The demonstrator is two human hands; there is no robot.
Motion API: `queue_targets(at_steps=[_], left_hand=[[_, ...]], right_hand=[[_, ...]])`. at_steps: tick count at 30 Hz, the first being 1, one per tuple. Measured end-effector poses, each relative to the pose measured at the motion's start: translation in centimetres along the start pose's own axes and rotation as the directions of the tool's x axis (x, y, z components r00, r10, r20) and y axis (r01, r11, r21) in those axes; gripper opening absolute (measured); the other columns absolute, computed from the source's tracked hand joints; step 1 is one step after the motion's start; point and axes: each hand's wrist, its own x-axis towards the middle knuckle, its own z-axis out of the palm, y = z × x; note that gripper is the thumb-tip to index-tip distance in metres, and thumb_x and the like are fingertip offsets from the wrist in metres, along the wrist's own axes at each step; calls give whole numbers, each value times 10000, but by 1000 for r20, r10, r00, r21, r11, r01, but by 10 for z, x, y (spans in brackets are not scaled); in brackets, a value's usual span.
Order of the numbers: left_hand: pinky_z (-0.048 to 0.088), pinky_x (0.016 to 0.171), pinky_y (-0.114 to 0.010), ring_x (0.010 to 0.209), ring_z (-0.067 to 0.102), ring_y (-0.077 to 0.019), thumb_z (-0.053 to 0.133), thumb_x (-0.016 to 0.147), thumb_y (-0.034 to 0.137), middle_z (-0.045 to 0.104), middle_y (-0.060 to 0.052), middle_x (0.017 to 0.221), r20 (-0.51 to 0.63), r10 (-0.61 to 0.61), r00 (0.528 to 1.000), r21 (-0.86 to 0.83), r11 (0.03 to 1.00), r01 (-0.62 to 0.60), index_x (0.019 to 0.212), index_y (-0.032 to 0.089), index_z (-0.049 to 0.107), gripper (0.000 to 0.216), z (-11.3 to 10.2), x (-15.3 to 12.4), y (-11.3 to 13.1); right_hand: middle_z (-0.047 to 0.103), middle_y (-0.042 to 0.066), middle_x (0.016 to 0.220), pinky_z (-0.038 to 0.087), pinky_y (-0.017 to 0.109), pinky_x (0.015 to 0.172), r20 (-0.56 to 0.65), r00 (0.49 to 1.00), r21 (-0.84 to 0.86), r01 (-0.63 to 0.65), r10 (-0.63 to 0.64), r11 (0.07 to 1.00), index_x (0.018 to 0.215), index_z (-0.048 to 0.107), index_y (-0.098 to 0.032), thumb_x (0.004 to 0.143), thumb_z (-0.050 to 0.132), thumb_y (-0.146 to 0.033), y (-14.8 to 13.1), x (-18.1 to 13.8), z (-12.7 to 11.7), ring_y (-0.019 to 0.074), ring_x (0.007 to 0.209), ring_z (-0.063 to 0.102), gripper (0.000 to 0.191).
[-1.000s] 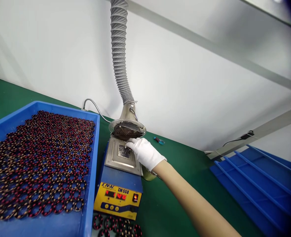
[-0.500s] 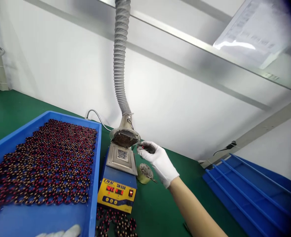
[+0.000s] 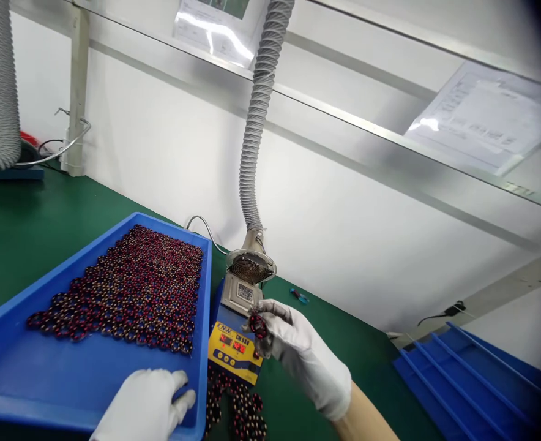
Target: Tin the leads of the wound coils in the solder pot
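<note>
My right hand (image 3: 305,349), in a white glove with darkened fingertips, pinches a small toroidal coil (image 3: 257,326) wound in black and red. It holds the coil up in front of the yellow panel of a blue solder pot unit (image 3: 236,349) with red digits. My left hand (image 3: 149,401), also gloved, hovers over the bare near part of the blue tray (image 3: 91,362), close to its right wall. Its thumb and finger are apart with nothing between them. Rows of similar coils (image 3: 135,294) fill the tray's far part. More coils (image 3: 247,410) lie loose below the unit.
A grey ribbed duct (image 3: 254,147) with a round hood (image 3: 251,266) comes down over the unit. Blue-handled pliers (image 3: 299,296) lie on the green table (image 3: 344,318). Blue trays (image 3: 472,380) lean at the right. A metal shelf (image 3: 344,116) runs above.
My right hand has come back from beside the hood, nearer and lower, with the coil. My left hand has risen further into view over the tray. The view has shifted left.
</note>
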Motion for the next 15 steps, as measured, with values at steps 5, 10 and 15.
queue_targets(at_steps=[5,10,15], left_hand=[[462,670,-339,732,664,-268,558,763,416,726,-33,768,4,171,985,-153,974,-168,860,254,686,228,-19,-12,2],[454,621,-181,729,672,-141,643,720,300,729,91,843,57,429,902,-395,839,-374,895,325,687,182,-20,-23,-11],[506,709,-312,777,632,-155,518,860,342,672,-25,928,26,413,910,-462,813,-356,944,203,626,195,-2,-28,-21]], right_hand=[[578,-15,702,441,233,585,69,993,92,85,-92,992,807,607,-192,522,822,-344,32,6,33,97,593,514,388],[611,3,803,475,246,568,121,934,-361,357,-336,861,853,513,-234,632,686,-283,115,54,83,130,624,570,284],[648,30,720,477,300,667,506,826,-655,555,-248,513,670,595,-192,610,636,-122,162,92,145,177,683,604,101]])
